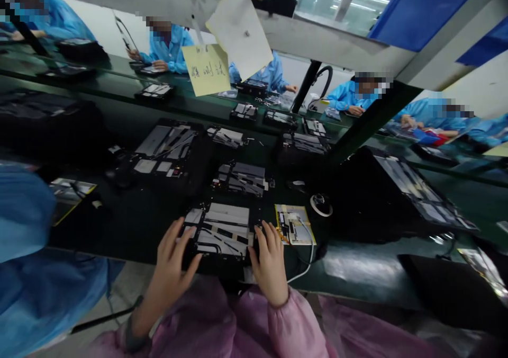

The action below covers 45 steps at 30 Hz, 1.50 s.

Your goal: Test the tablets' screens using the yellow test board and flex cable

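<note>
An opened tablet (pixel 222 231), its grey inner plates and black cables showing, lies on the dark green bench right in front of me. My left hand (pixel 171 265) rests on its left end with fingers spread over the edge. My right hand (pixel 270 262) lies on its right end, fingers stretched forward and apart. Neither hand grips anything that I can see. Pink sleeves cover both my forearms.
A yellow-edged card with parts (pixel 294 224) and a white cable (pixel 305 262) lie right of the tablet, a tape roll (pixel 320 204) beyond. More opened tablets (pixel 242 179) fill the belt. A co-worker's blue sleeve (pixel 24 215) is at left. Yellow note (pixel 207 69) hangs overhead.
</note>
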Tool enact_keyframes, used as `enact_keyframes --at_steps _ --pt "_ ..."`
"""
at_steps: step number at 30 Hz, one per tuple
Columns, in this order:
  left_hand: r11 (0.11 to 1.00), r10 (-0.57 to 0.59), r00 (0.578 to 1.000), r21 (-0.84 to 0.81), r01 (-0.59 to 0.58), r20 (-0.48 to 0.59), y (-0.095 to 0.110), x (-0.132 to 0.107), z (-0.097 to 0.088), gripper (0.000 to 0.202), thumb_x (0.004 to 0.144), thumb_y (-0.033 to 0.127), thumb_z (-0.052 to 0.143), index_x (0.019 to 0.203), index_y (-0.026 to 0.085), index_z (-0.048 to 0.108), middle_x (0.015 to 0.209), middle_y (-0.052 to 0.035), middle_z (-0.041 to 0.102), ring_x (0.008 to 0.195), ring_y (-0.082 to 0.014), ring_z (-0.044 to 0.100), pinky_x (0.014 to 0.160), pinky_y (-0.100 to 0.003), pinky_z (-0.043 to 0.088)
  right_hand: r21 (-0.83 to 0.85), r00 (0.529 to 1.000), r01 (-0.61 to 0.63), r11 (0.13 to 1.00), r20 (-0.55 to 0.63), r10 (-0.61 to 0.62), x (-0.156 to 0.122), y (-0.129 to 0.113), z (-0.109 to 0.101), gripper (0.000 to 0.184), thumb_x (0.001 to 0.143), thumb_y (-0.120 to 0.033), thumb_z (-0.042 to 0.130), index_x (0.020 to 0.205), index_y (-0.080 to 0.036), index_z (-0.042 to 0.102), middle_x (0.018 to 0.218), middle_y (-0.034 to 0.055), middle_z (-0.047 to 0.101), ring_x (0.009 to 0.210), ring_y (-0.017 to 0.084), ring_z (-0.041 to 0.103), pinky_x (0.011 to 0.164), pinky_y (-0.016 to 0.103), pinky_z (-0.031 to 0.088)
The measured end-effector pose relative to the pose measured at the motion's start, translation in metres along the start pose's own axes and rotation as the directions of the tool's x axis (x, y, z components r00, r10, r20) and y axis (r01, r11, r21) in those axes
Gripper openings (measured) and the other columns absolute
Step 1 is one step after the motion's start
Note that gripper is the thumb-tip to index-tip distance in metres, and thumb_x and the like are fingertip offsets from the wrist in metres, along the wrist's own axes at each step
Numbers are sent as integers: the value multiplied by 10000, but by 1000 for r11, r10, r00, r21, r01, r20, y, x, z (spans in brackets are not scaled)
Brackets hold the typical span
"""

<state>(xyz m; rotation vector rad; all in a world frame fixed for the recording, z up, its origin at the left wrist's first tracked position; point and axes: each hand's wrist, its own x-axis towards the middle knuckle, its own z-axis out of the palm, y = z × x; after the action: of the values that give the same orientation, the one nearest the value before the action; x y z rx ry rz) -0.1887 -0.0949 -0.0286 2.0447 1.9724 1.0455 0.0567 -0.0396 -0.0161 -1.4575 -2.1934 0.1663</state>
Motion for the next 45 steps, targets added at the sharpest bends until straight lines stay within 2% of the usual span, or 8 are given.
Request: enact_keyframes --at_steps 3,5,13,17,20,26,38,45 --pt "954 269 949 94 -286 163 29 15 9 602 899 358 498 1448 197 311 1424 -120 482 1382 -283 337 1160 -520 177 -7 981 179 984 74 -178 25 -5 -3 445 886 -198 545 1325 -192 473 1301 126 541 1269 284 424 1044 497 356" --pt "915 336 908 144 -377 249 41 17 18 603 901 421 489 1434 175 351 1386 -136 524 1355 -298 380 1155 -556 143 -22 961 250 968 124 -246 36 -5 0 427 864 -226 605 1277 -181 507 1178 117 594 1152 262 500 1016 471 373" --pt "926 340 874 38 -375 348 63 16 17 558 908 425 484 1401 183 383 1363 -127 546 1277 -259 485 1161 -564 144 -37 946 283 959 177 -272 45 -9 8 97 804 -111 564 869 -176 595 883 83 594 923 258 511 894 444 414" --pt "967 254 960 -48 -250 121 46 14 -2 515 915 266 473 1411 229 336 1313 -82 585 1233 -208 525 1174 -508 181 172 999 20 985 -48 -11 29 1 11 132 836 -118 474 871 -174 587 1037 113 591 996 250 535 868 411 455" --pt "999 26 996 -20 -28 -82 5 7 -13 537 890 312 523 1396 253 353 1372 -106 522 1259 -248 503 1097 -468 364 366 967 -127 922 -160 197 9 16 14 209 930 -197 401 909 -186 608 1124 112 618 1050 215 585 903 376 479" --pt "994 -91 987 72 82 135 -53 -14 -6 514 882 460 502 1363 301 420 1443 -74 451 1245 -241 527 1019 -383 467 450 943 -156 879 -198 268 -13 17 18 260 964 -277 395 1035 -187 629 1180 110 654 1138 208 600 956 373 496" --pt "968 -174 981 -168 186 84 -26 -12 -13 419 857 321 525 1275 291 511 1361 -87 486 1254 -262 498 976 -416 486 453 891 -260 853 -229 393 9 5 -28 320 938 -388 414 876 -197 663 977 101 712 948 218 660 880 348 500" --pt "970 -137 974 -222 95 -181 -13 28 -69 156 778 232 546 856 263 678 926 -29 589 961 -210 619 834 -346 523 557 886 -432 709 115 450 26 16 -78 384 877 -490 474 845 -196 718 889 63 708 889 227 630 831 328 478"
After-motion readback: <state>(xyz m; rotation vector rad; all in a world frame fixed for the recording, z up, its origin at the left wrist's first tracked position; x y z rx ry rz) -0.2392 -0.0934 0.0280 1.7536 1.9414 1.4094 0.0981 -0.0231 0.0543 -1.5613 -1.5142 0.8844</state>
